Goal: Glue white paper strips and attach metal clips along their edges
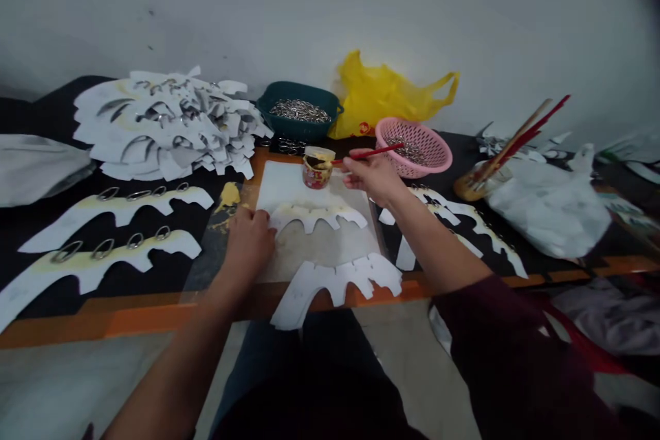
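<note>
My right hand (375, 177) is closed around a red-handled brush (375, 152), whose tip reaches into the mouth of a small glue pot (316, 172). On the white board (281, 179) below the pot lies a white cut-out piece (317, 215) with a yellowish smear along its upper edge. My left hand (248, 239) rests at the left end of that piece, fingers curled down; what they press or pinch is hidden. Nearer to me, a small stack of plain white cut-out pieces (337, 282) overhangs the table's front edge.
Cut-out pieces with metal rings (124, 206) lie at left, before a big pile (170, 124). Behind stand a green basket (296, 125) and a pink basket (436, 151) of metal rings, and a yellow bag (381, 93). At right are a brush jar (477, 182) and a white bag (554, 203).
</note>
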`<state>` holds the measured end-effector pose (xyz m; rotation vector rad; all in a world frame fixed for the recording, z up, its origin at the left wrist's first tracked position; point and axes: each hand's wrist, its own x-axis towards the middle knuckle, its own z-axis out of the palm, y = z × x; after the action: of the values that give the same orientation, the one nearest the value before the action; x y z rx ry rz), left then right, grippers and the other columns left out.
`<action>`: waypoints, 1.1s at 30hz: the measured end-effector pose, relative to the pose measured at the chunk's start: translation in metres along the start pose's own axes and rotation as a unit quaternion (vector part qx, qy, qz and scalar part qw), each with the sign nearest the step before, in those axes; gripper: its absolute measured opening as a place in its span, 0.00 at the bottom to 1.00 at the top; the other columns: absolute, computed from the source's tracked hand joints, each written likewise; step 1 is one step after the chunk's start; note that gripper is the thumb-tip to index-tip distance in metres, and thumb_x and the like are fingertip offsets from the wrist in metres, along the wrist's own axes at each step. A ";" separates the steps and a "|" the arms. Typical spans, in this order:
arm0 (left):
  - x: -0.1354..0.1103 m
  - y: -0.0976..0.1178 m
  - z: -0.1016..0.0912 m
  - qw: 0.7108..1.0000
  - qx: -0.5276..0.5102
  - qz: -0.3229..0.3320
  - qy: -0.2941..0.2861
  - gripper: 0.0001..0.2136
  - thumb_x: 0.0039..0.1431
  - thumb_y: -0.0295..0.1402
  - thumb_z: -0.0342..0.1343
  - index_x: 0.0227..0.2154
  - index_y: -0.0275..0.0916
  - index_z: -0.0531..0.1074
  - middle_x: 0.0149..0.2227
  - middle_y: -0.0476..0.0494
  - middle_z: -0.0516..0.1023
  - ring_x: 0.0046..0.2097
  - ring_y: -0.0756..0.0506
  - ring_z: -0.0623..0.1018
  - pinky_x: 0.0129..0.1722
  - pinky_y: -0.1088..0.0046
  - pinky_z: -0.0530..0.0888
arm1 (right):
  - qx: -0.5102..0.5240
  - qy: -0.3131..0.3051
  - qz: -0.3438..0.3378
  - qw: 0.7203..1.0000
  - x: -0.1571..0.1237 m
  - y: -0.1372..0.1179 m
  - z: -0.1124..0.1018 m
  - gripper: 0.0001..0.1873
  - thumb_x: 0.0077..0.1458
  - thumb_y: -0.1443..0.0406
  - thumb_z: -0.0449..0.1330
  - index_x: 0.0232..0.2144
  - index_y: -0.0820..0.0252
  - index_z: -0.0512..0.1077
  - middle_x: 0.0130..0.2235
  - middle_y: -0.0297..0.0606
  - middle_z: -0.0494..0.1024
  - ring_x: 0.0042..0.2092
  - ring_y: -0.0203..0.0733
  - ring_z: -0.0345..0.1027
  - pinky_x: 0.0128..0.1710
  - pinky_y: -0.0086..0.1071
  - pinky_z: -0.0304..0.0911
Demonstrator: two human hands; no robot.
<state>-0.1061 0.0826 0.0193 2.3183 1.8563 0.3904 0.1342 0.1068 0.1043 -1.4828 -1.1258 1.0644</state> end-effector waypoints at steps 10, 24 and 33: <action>0.025 -0.013 -0.013 0.980 -0.149 -0.132 -0.006 0.11 0.50 0.33 0.55 0.37 0.40 0.65 0.30 0.50 0.71 0.34 0.47 0.73 0.35 0.72 0.68 | -0.495 -0.174 -0.028 0.851 -0.133 0.057 -0.048 0.18 0.44 0.65 0.65 0.40 0.59 0.70 0.36 0.39 0.71 0.35 0.41 0.66 0.35 0.32 0.60; -0.084 0.024 -0.010 0.976 -0.187 0.077 -0.077 0.11 0.51 0.42 0.53 0.30 0.39 0.70 0.39 0.40 0.70 0.42 0.41 0.70 0.44 0.61 0.69 | -0.210 -0.138 0.018 0.968 -0.140 0.055 -0.048 0.06 0.55 0.61 0.54 0.31 0.57 0.66 0.26 0.30 0.69 0.28 0.35 0.63 0.28 0.27 0.59; -0.037 0.018 -0.013 0.970 -0.229 -0.053 -0.068 0.09 0.55 0.39 0.48 0.33 0.40 0.66 0.28 0.48 0.72 0.31 0.46 0.73 0.31 0.70 0.68 | -0.347 -0.075 -0.069 0.932 -0.093 0.065 -0.024 0.08 0.53 0.62 0.57 0.37 0.57 0.68 0.34 0.37 0.74 0.36 0.43 0.69 0.38 0.35 0.62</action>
<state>-0.1004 0.0414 0.0323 1.8819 1.6112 0.5604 0.1486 0.0037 0.0529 -1.8367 -1.8109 0.7123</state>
